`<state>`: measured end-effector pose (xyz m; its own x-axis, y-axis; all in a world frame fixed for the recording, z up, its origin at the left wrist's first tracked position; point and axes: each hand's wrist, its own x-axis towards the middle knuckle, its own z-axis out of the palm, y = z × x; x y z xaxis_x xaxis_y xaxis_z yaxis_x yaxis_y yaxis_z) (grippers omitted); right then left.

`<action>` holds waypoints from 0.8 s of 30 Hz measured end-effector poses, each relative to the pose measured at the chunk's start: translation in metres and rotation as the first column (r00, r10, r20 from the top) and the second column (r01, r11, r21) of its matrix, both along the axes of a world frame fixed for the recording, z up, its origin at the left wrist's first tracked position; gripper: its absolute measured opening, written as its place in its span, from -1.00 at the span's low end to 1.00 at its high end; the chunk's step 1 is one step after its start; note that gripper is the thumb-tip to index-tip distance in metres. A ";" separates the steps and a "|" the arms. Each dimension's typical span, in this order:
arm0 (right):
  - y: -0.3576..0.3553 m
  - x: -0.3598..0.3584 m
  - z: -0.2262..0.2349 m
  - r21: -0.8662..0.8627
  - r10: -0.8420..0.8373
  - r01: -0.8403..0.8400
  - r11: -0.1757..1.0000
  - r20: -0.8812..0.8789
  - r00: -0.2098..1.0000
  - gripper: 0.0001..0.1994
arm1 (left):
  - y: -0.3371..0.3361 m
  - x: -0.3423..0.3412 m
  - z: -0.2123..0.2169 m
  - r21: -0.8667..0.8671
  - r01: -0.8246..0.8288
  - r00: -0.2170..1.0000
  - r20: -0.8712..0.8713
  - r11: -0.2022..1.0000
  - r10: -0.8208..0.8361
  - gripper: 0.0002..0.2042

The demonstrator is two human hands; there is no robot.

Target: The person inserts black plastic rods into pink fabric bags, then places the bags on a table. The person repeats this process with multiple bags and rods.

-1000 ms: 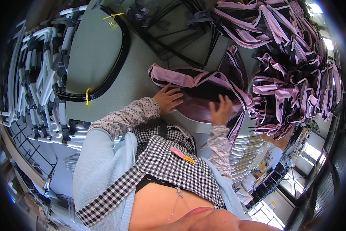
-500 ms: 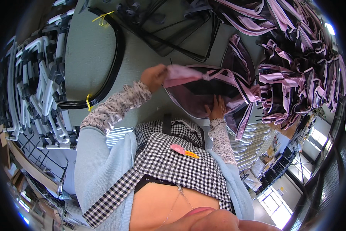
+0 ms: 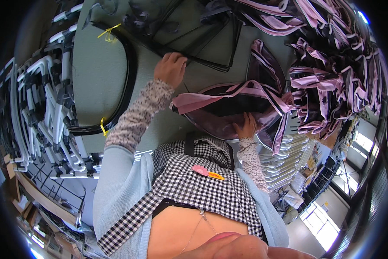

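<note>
My right hand point(image 3: 246, 126) lies with fingers spread on a dark mesh fabric piece point(image 3: 202, 118) edged in pink binding. A wide pink strip point(image 3: 192, 102) forms the left end of this piece, lying loose. At the lower edge of the stacked thin black rectangular frames point(image 3: 209, 64), my left hand point(image 3: 171, 69) has its fingers curled close together. Whether it grips a frame is hidden by the fingers. A second pink-trimmed mesh piece point(image 3: 265, 60) lies just beyond the first, partly under it.
Pink-and-black fabric pieces point(image 3: 319, 82) are heaped at the right. A curved bundle of black strips point(image 3: 131, 73) with yellow ties lies on the grey-green table point(image 3: 97, 77). White and black tubular frames point(image 3: 51, 95) stand at the left; pale tubes point(image 3: 284, 159) are stacked at lower right.
My left hand has let go of the pink strip and moved up to the black frames' edge. The strip has dropped onto the mesh piece. My right hand stays spread on it.
</note>
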<state>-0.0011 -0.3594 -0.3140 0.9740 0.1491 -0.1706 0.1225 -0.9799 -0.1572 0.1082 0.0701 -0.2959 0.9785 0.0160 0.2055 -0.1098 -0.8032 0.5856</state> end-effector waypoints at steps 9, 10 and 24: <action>0.042 -0.022 0.007 0.234 -0.229 0.210 0.949 0.059 0.972 -0.51 | 0.005 0.073 -0.023 0.409 0.369 0.930 -0.149 0.835 -0.337 -0.91; 0.039 -0.023 0.008 0.251 -0.232 0.207 0.946 0.072 0.970 -0.52 | 0.007 0.076 -0.019 0.385 0.399 0.916 -0.139 0.832 -0.375 -0.92; 0.079 0.097 0.059 0.400 0.035 0.853 -0.335 -0.900 0.435 -0.63 | -0.038 -0.076 0.075 0.354 0.648 0.674 0.147 0.674 -0.724 -0.76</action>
<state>0.0964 -0.2802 -0.2550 0.6003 0.1451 -0.7865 -0.7375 0.4807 -0.4743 0.0321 0.0319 -0.2207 0.5963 -0.7273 0.3397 -0.8027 -0.5459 0.2403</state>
